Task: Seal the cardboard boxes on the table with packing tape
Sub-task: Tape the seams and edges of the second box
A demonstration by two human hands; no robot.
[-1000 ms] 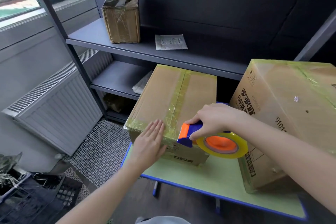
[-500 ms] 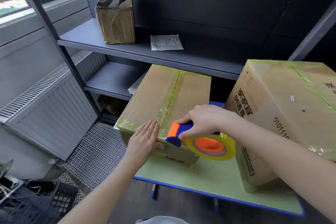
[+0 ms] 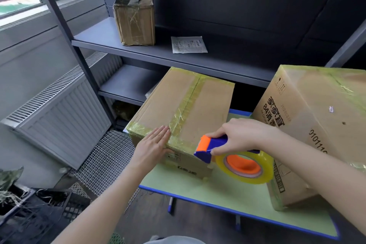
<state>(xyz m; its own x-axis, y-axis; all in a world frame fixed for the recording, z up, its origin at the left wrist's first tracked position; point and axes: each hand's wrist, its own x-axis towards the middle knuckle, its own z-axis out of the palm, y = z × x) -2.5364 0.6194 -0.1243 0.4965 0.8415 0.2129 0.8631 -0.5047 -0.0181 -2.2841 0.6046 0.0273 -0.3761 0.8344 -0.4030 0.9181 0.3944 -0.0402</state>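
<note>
1. Cardboard box (image 3: 178, 117), already banded with yellowish tape along its centre seam and near edge, sits on the left part of a green table (image 3: 217, 190).
2. A person's left hand (image 3: 153, 146) lies flat with fingers (image 3: 163, 134) straight and together, pressed on the box's near top edge just left of the seam tape.
3. The right hand (image 3: 240, 134) grips the blue handle of a tape dispenser (image 3: 212, 148), its orange head at the box's near right corner, the tape roll (image 3: 244, 166) hanging beside the box front.
4. A larger taped box (image 3: 316, 117) stands just right, touching the roll's far side.
</note>
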